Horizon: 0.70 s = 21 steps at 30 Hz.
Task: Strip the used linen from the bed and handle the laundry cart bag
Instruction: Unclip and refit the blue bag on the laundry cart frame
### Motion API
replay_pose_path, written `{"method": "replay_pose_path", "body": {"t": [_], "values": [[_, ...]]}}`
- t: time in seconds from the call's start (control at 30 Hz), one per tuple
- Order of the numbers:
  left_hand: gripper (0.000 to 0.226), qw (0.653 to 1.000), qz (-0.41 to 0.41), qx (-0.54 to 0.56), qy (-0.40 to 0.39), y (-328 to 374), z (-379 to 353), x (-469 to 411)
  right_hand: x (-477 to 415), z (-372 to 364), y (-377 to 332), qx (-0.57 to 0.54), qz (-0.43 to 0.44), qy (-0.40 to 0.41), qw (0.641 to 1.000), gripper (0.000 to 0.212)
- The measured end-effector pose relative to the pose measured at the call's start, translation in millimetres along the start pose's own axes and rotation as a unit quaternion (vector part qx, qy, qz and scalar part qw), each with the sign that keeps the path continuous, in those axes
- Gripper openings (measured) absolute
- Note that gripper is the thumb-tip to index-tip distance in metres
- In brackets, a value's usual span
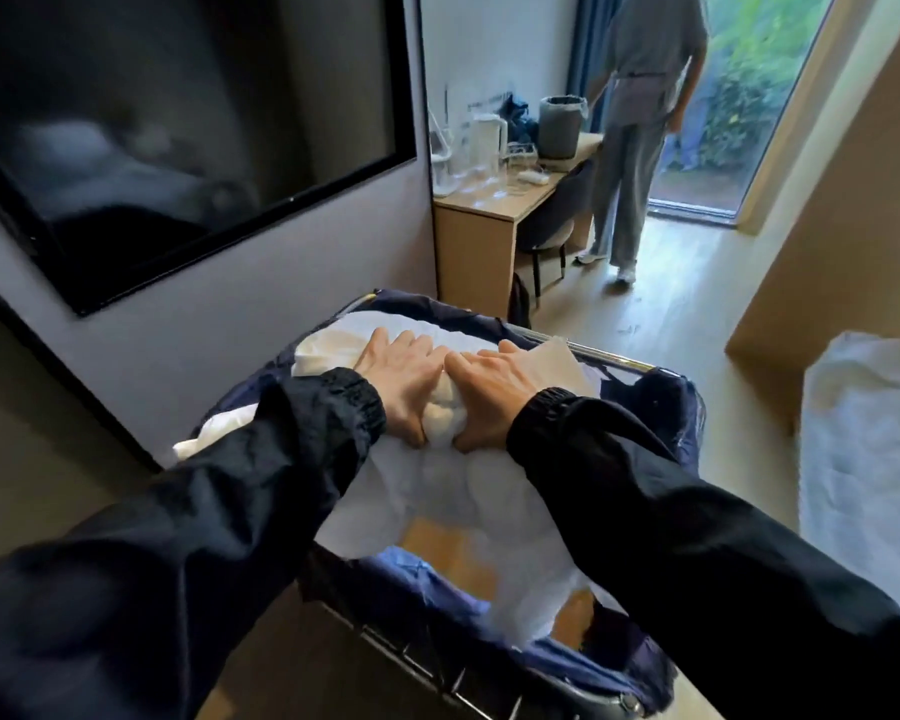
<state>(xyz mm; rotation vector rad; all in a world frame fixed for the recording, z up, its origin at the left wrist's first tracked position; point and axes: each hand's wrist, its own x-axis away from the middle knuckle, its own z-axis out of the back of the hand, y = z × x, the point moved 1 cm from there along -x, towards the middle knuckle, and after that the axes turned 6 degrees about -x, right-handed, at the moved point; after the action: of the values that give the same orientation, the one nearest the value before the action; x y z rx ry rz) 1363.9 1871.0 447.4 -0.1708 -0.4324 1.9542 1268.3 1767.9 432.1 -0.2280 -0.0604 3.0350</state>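
A heap of white used linen (437, 491) fills the dark blue laundry cart bag (666, 407), which hangs in a metal cart frame (609, 358) right in front of me. My left hand (401, 376) and my right hand (494, 389) lie side by side, palms down, on top of the linen. Their fingers are spread forward while the thumbs dig into a bunched fold between them. Both arms wear black sleeves. The bed (868, 459) with white bedding shows at the right edge.
A wall-mounted TV (178, 137) hangs on the left wall. Beyond the cart stands a wooden desk (479, 220) with a kettle, glasses and a grey bin, plus a dark chair (552, 226). A person in grey (640, 122) stands by the glass door.
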Motion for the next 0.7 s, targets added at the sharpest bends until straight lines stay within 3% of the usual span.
{"method": "replay_pose_path", "body": {"t": [0.43,0.7], "values": [[0.082,0.976,-0.208,0.026,-0.064,73.0,-124.7,-176.5,-8.5,-143.4,123.8,-0.061,-0.162,-0.109,0.979,0.06],[0.083,0.96,-0.268,0.028,-0.068,97.8,-195.7,-245.2,-27.8,-215.2,162.3,-0.055,-0.222,-0.161,0.96,0.061]]}}
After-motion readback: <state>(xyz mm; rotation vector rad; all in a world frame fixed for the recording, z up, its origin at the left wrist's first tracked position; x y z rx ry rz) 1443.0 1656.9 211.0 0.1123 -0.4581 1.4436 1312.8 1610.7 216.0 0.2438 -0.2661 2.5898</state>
